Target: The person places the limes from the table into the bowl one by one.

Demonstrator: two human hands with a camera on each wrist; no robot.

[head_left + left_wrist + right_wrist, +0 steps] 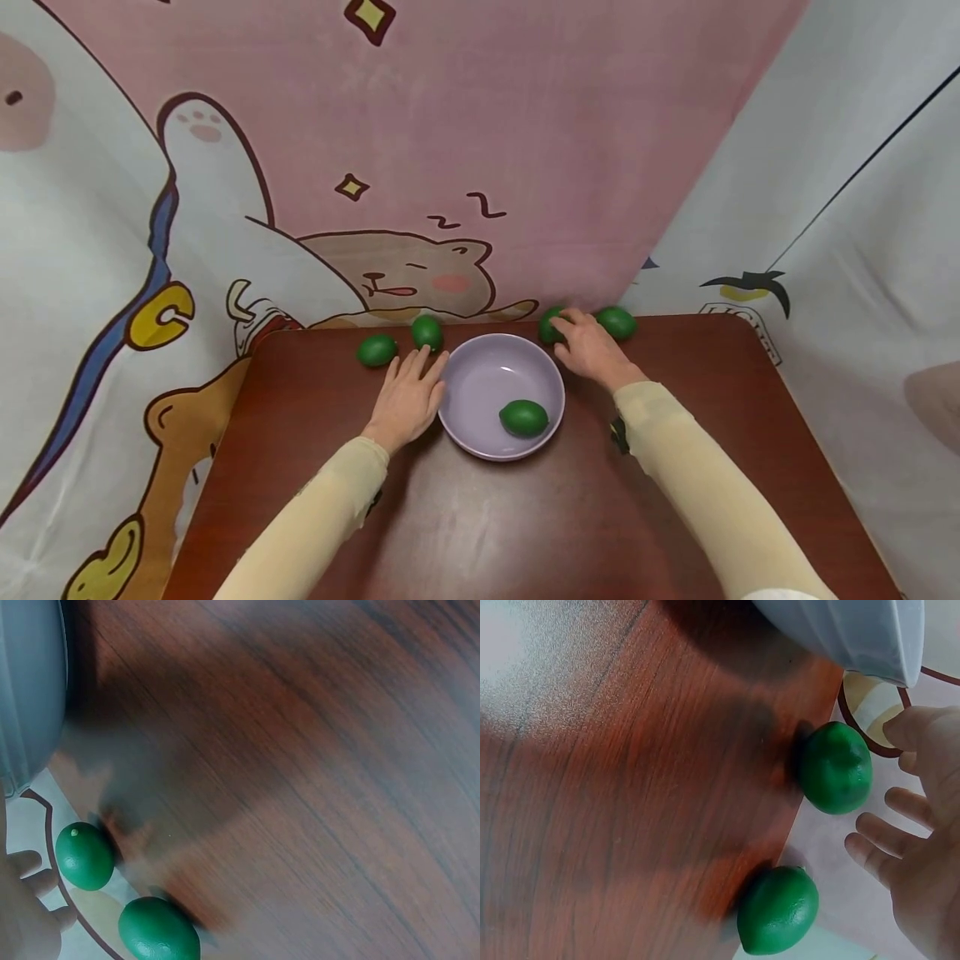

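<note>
A green lime (523, 418) lies inside the lilac bowl (476, 383), toward its near right side. My left hand (405, 398) hovers by the bowl's left rim with fingers extended. Just past its fingertips is a second lime (427, 332), and another lime (377, 351) lies to the left of that one. Over on the right, my right hand (592, 348) reaches to a lime (552, 326) behind the bowl. In the right wrist view, its fingers are spread, and a gap shows between them and this lime (835, 768). One more lime (617, 323) sits beyond that hand.
The brown wooden table (495, 533) ends just behind the back limes. A pink and white cartoon-printed cloth (570, 150) hangs behind it and along both sides. Long cream sleeves cover both forearms, with a dark wrist device (619, 435) at the right cuff.
</note>
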